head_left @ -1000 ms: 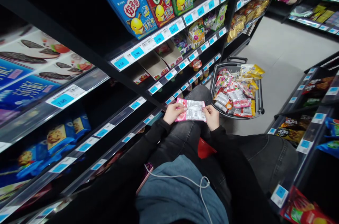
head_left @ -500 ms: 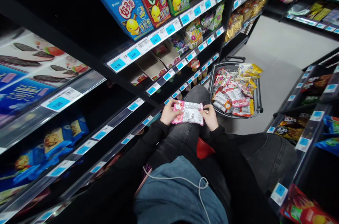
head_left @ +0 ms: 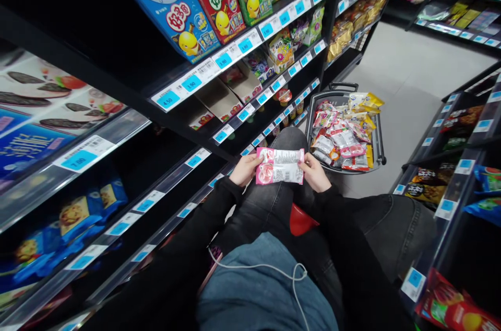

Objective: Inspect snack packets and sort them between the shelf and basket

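Note:
A pink and white snack packet (head_left: 282, 166) is stretched out flat above my knees, its printed side facing up. My left hand (head_left: 245, 168) pinches its left end between thumb and fingers. At the opposite end, my right hand (head_left: 315, 172) grips the right edge the same way. Just beyond my right hand stands a dark shopping basket (head_left: 380, 145), heaped with snack packets (head_left: 344, 135) in red, white, pink and yellow wrappers.
Shelves with boxed snacks (head_left: 172, 10) and price labels (head_left: 80, 156) rise on my left. Blue cookie packets (head_left: 80, 211) lie on a lower shelf. Low racks with bagged snacks (head_left: 425, 182) line my right. Pale floor tiles (head_left: 410, 67) stretch ahead.
The packet now lies flatter and straighter between my hands, which have moved slightly apart. Its print shows more clearly. The whole view has shifted a little.

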Motion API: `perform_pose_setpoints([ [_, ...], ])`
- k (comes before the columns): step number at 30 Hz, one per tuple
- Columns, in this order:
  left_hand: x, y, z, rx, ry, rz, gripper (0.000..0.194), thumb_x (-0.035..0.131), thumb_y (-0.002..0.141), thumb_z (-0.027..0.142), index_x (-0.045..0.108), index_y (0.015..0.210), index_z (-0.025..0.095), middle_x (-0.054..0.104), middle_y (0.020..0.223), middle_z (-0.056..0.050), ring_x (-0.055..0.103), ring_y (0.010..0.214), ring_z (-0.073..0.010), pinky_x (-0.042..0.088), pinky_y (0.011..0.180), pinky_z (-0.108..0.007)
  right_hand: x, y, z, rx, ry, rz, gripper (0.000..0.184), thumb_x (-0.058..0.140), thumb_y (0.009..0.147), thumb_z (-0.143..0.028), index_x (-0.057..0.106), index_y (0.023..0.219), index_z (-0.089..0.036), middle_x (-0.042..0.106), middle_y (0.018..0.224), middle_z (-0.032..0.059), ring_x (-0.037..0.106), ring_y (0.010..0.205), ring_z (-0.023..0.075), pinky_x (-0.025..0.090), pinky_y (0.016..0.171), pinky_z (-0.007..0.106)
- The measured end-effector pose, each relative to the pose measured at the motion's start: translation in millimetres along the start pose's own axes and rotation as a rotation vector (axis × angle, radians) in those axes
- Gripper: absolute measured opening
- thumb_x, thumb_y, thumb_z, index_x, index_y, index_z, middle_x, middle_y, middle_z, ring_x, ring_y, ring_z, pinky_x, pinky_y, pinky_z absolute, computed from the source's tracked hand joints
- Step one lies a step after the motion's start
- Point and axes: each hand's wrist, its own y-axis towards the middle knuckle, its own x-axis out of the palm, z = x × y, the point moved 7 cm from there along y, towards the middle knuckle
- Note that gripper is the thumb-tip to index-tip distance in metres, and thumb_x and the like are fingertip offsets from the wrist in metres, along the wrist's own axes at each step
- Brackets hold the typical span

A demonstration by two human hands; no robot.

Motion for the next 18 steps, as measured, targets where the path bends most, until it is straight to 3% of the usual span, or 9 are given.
perform_pose_setpoints([
  [4, 10.8, 0.2, 2.1, 0.027, 0.033, -0.003, 0.048, 0.076, 0.052, 0.046, 0.068, 0.08, 0.007, 0.07, 0.077, -0.014, 0.066, 0.077, -0.0271, 0.051, 0.074, -0.038, -7.7, 1.0, -6.1, -0.057, -0.095, 0.034, 0.032, 0.059, 0.066, -0.037, 0.031, 0.062, -0.022, 0.037, 0.059, -0.0066, 0.038, 0.053, 0.009, 0.036, 0.052, 0.021],
  [8, 28.0, -0.1, -2.7, 0.041, 0.123, -0.056, 0.049, 0.08, 0.048, 0.036, 0.066, 0.086, 0.008, 0.069, 0.085, -0.012, 0.065, 0.08, -0.0255, 0.05, 0.079, -0.039, -13.3, -1.0, -14.6, -0.096, -0.147, 0.031, 0.032, 0.06, 0.065, -0.041, 0.035, 0.063, -0.021, 0.042, 0.062, -0.0055, 0.043, 0.057, 0.0096, 0.041, 0.056, 0.022],
  [12, 35.0, 13.3, 3.5, 0.074, 0.176, -0.012, 0.042, 0.079, 0.049, 0.032, 0.066, 0.081, 0.008, 0.069, 0.075, -0.009, 0.065, 0.071, -0.0231, 0.051, 0.074, -0.038, -26.0, 1.4, -18.3, 0.048, -0.175, -0.057, 0.03, 0.061, 0.065, -0.044, 0.046, 0.073, -0.02, 0.053, 0.066, -0.004, 0.053, 0.06, 0.0113, 0.047, 0.056, 0.025],
  [15, 54.3, 39.4, 26.7, 0.194, 0.489, 0.0, 0.03, 0.074, 0.055, 0.033, 0.065, 0.069, 0.008, 0.065, 0.063, -0.006, 0.062, 0.062, -0.0216, 0.05, 0.065, -0.034, -72.1, 5.8, -19.0, 0.145, -0.233, 0.198, 0.024, 0.053, 0.072, -0.043, 0.048, 0.077, -0.02, 0.06, 0.07, -0.0009, 0.059, 0.059, 0.0129, 0.049, 0.055, 0.027],
  [18, 101.1, 77.7, 59.8, 0.41, 0.878, 0.035, 0.024, 0.064, 0.068, 0.031, 0.064, 0.06, 0.009, 0.063, 0.059, -0.007, 0.061, 0.063, -0.0234, 0.047, 0.065, -0.033, -117.6, 4.1, -23.6, 0.141, -0.445, 0.455, 0.018, 0.052, 0.074, -0.036, 0.051, 0.071, -0.019, 0.064, 0.07, 0.0014, 0.06, 0.059, 0.0132, 0.047, 0.056, 0.026],
])
